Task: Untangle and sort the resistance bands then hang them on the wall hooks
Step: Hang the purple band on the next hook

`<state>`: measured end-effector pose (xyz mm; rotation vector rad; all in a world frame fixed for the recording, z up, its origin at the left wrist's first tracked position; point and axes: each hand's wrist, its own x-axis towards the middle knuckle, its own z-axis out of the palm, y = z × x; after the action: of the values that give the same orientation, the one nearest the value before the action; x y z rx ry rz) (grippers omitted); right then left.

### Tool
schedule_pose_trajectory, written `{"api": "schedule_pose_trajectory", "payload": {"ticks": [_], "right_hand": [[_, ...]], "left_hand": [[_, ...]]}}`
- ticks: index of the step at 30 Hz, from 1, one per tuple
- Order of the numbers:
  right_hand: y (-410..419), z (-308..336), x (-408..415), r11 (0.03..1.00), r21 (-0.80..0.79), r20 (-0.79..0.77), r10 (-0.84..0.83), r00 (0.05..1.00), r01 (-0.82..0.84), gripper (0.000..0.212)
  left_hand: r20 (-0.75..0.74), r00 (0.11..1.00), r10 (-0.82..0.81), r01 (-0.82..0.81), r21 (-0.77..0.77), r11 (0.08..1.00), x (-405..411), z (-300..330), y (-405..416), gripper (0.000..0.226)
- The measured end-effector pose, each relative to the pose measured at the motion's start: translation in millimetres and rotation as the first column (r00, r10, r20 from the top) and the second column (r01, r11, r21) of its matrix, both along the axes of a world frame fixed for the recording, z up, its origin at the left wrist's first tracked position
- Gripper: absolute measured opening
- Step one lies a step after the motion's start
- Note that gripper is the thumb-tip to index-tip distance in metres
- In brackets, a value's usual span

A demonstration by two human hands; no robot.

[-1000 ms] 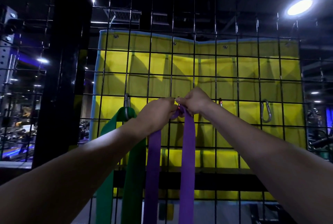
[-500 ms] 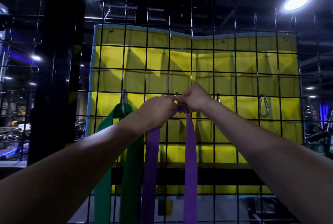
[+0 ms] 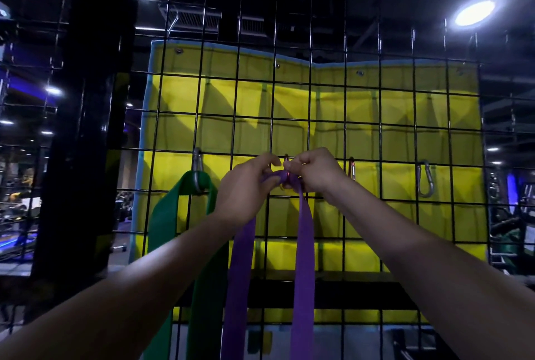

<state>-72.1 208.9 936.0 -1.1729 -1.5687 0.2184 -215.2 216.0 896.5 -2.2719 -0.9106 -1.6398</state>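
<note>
- Both hands meet at the centre of the head view, raised against a black wire grid panel (image 3: 327, 133).
- The left hand (image 3: 246, 185) has its fingers curled round the top fold of a purple resistance band (image 3: 302, 258), gripping it from the 9 o'clock side.
- The right hand (image 3: 315, 174) pinches the same fold from the 3 o'clock side, fingers bent tight; the 2 hands are touching or nearly so.
- A small red-tinted carabiner (image 3: 287, 177) shows between the fingertips, right at the band's fold; whether the band is already through it cannot be told.
- The purple band's 2 strands hang straight down toward 6 o'clock, out of the bottom edge.
- At 9 o'clock from the hands, a green resistance band (image 3: 162, 226) is looped over a silver carabiner (image 3: 197, 167) and hangs down in 2 strands.
- At 3 o'clock, just beside the right hand, a red carabiner (image 3: 352, 167) is clipped to the grid; further along, another silver carabiner (image 3: 425, 178) hangs bare.
- A yellow padded mat (image 3: 405, 116) sits behind the grid.
</note>
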Motion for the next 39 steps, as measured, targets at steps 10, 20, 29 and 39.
{"api": "schedule_pose_trajectory", "payload": {"ticks": [10, 20, 29, 39], "right_hand": [[5, -3, 0, 0.999, 0.035, 0.002, -0.040, 0.999, 0.040, 0.027], [7, -3, -5, 0.991, 0.065, 0.000, -0.114, 0.993, 0.114, 0.035], [2, -1, -1, 1.000, -0.006, -0.071, 0.026, 0.997, -0.027, 0.022], [4, 2, -4, 0.997, 0.039, 0.037, -0.070, 0.997, 0.069, 0.021]], "left_hand": [[-0.081, 0.997, 0.014, -0.012, 0.020, 1.000, 10, 1, 13, 0.020], [-0.212, 0.977, -0.002, 0.001, -0.006, 1.000, 7, 9, 13, 0.017], [-0.245, 0.969, 0.031, -0.029, 0.013, 0.999, 2, 14, 15, 0.017], [-0.447, 0.866, 0.226, -0.154, 0.192, 0.969, -2, 17, 11, 0.033]]}}
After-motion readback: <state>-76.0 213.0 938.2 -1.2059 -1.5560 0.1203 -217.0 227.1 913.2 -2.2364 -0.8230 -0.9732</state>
